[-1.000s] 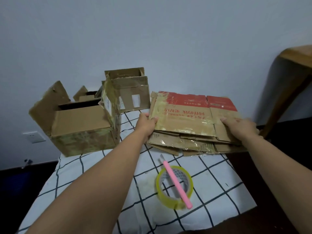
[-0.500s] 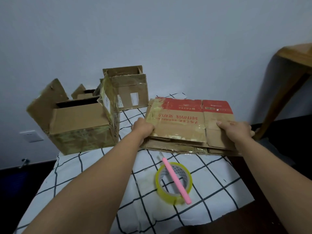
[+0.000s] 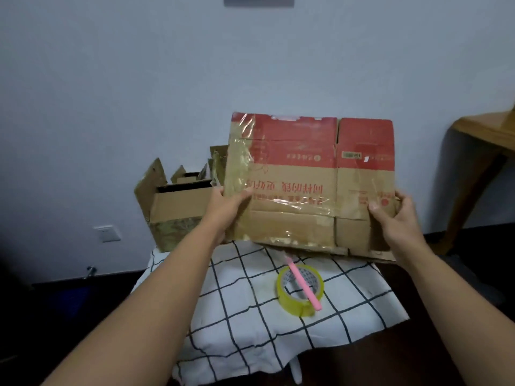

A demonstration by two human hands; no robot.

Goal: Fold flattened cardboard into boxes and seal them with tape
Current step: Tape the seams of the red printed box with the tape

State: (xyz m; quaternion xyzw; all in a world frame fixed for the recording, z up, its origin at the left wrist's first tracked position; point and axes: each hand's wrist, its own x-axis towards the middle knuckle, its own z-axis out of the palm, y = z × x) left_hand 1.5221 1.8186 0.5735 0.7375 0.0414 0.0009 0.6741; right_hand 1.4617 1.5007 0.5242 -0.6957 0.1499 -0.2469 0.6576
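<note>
Here the left hand and right hand each grip a side edge of the flattened cardboard, held upright above the checked cloth, so opening it into a box likely comes next.

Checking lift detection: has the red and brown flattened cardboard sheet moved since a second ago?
Yes. The red and brown flattened cardboard sheet was raised off the checked cloth and tilted upright.

The flattened cardboard is brown with a red top band and red lettering. The cloth is white with a black grid. The tape roll is yellow, the stick pink, and the wall pale blue-grey.
</note>
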